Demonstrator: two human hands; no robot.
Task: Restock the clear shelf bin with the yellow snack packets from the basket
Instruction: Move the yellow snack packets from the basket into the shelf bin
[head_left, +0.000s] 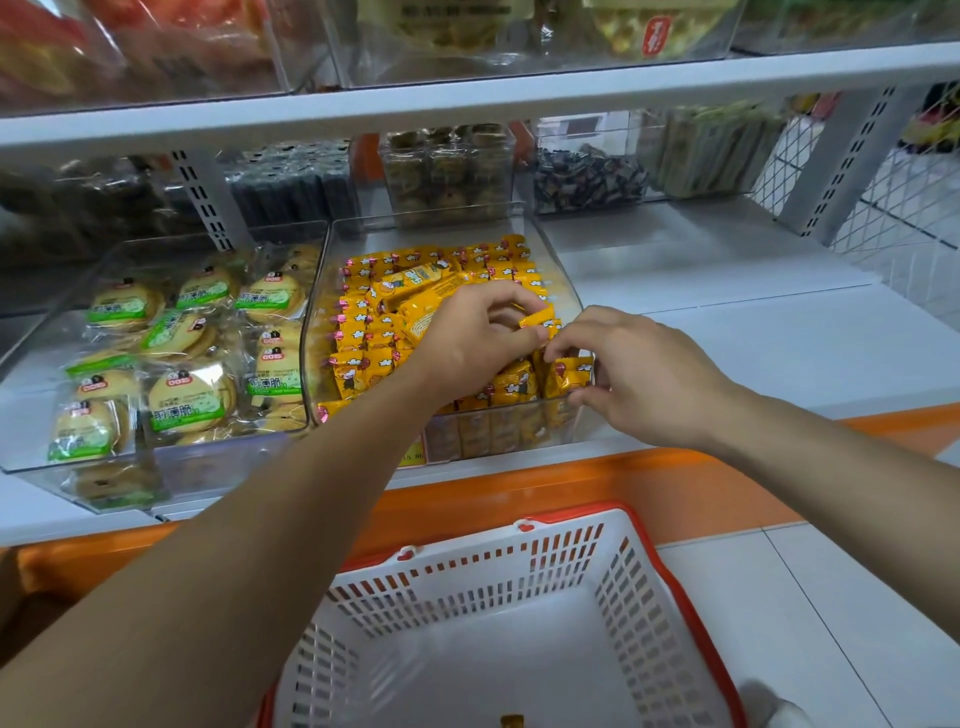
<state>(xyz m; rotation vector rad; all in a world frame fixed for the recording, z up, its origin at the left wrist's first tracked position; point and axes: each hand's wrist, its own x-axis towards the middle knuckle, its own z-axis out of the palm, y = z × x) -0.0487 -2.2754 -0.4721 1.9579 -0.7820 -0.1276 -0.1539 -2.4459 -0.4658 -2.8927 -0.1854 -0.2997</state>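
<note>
— What is held by the left hand (467, 343)?

— A single yellow snack packet (537, 316) is pinched between its thumb and curled fingers. It is held just past the knuckles, over the clear shelf bin (563, 283).

— And the right hand (639, 374)?

— It is placed just beside the left, fingertip nearly to fingertip. Its fingers are bent down onto the upright packets (569, 375) under them, and its thumb is set low, against the bin's near wall. Whether a packet is actually gripped there cannot be told.

— Where is the rest of the stock found?

— Rows of yellow packets (363, 322) are packed in the bin beyond and to the outer side of the left hand, with a few laid loose and slanted on top.

— And the basket (693, 597)?

— It is seen below both forearms, nearer the body than either hand, on the floor in front of the orange shelf edge (597, 483). One small yellow packet (511, 721) is visible at the bottom, at the frame's lower edge.

— Anything alongside?

— Round biscuit packs (189, 395) with green labels are kept in a second clear bin (31, 467), to the outer side of the left forearm.
</note>
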